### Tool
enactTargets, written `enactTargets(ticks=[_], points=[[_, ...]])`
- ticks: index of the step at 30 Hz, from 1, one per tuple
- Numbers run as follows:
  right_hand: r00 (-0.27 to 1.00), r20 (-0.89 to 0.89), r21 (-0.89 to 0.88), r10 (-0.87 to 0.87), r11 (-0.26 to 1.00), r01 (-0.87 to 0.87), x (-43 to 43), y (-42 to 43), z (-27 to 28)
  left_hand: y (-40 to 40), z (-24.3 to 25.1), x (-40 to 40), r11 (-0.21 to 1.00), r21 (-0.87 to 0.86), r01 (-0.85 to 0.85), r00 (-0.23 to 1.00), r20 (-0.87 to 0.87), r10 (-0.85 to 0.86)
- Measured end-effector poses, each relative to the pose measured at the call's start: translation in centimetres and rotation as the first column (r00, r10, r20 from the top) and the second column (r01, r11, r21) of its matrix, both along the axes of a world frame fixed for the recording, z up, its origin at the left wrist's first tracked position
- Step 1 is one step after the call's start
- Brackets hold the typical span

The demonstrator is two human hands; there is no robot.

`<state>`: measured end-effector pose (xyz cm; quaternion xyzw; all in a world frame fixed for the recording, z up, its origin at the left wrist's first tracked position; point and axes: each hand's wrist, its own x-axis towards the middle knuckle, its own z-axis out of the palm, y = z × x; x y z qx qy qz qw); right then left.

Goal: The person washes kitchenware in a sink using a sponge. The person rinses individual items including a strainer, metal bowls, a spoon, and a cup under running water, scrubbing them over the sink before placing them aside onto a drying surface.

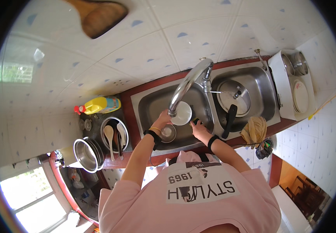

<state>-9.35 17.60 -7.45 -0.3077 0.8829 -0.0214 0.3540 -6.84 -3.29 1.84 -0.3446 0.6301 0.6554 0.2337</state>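
My left hand [164,117] grips the left rim of a white bowl [182,113] over the left basin of a steel double sink [153,102]. In my right hand [198,127] is a dark and yellow scrubbing sponge [196,121], just right of the bowl. Beneath my left hand, a small metal bowl [168,133] rests in the basin. The chrome faucet [186,84] arches over, its spout end just above the white bowl's left edge. Whether water runs is hard to tell.
The right basin holds a round metal lid or pan [234,97] and a black-handled utensil [229,121]. A tan cloth [254,131] drapes over the front edge. Right stands a white dish rack [290,112]; left are a yellow spray bottle [98,105], a utensil pot [102,134] and stacked metal bowls [86,155].
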Motion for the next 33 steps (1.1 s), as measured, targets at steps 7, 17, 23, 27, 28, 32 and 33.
enactTargets(ticks=[7,17,23,27,28,32,33], points=[[0.997,-0.055,0.063,-0.062,0.996,0.065,-1.1,0.1,-1.9,0.7,-2.4,3.0,0.896,0.364,-0.256,0.958,-0.029,0.285],[0.68,0.652,-0.517,-0.336,0.459,0.723,-4.0,2.0,7.1,3.7,1.6,1.9,0.905,0.317,-0.282,0.949,-0.049,0.313],[0.984,0.133,-0.78,-0.119,0.6,0.178,-1.5,-1.9,13.5,3.2,1.6,0.8,0.97,0.038,-0.242,0.968,-0.057,0.244],[0.974,-0.226,-0.735,0.022,0.652,-0.185,-2.8,-0.6,12.2,2.6,3.9,-0.2,0.984,-0.175,0.006,0.984,-0.175,-0.037],[0.948,-0.317,-0.71,0.014,0.66,-0.247,-3.7,0.0,11.1,3.2,6.6,-1.1,0.997,-0.053,-0.059,0.998,-0.02,0.058],[0.947,-0.32,-0.712,0.027,0.652,-0.259,-4.1,-0.6,11.9,3.1,6.1,-0.4,0.991,-0.082,-0.105,0.994,0.022,0.107],[0.979,-0.193,-0.799,-0.062,0.589,-0.12,-3.7,-1.3,12.3,4.4,5.3,-0.1,0.971,-0.139,-0.194,0.975,-0.136,0.176]])
